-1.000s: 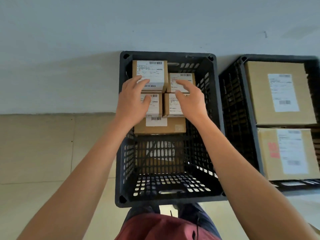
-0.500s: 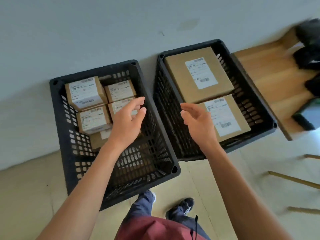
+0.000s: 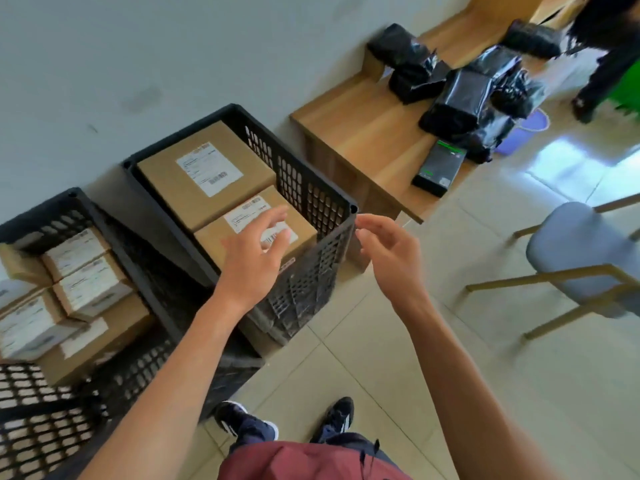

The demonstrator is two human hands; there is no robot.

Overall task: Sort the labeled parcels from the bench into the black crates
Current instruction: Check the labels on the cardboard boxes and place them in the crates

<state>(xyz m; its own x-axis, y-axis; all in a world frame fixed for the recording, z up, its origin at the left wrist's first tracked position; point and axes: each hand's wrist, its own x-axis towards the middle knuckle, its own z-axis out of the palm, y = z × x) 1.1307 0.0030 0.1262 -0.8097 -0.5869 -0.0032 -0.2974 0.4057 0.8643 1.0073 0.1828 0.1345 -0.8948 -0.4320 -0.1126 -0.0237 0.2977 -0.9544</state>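
Both your hands hang empty in the air with fingers loosely spread. Your left hand [image 3: 254, 261] floats over the near corner of the right crate [image 3: 313, 192], above the labeled box [image 3: 256, 230] lying nearest you inside it; your right hand [image 3: 389, 249] is just past that crate's corner, over the tiled floor [image 3: 381, 358]. A larger labeled box [image 3: 204, 171] lies behind the first one in the same crate, against the wall [image 3: 138, 64].

The left crate [image 3: 114, 237] stands beside it, touching or nearly so, and carries a stack of small labeled boxes [image 3: 79, 282] at its far end. To your right the wooden bench [image 3: 360, 133] runs along the wall, its near end just beside the right crate. On it sit several black plastic-wrapped parcels [image 3: 457, 98] in a heap, with a dark flat box bearing green print [image 3: 440, 168] at the bench's front edge. A grey chair [image 3: 581, 251] with thin wooden legs stands in the open floor between you and the far end of the bench. Something purple, perhaps a bucket [image 3: 533, 129], shows behind the parcels, though it is too blurred to be sure.

Compared with half a second ago, your view has swung right: the bench and parcels now fill the upper right, the left crate has slid to the picture's edge, and your hands have moved away from the small boxes toward the bench.
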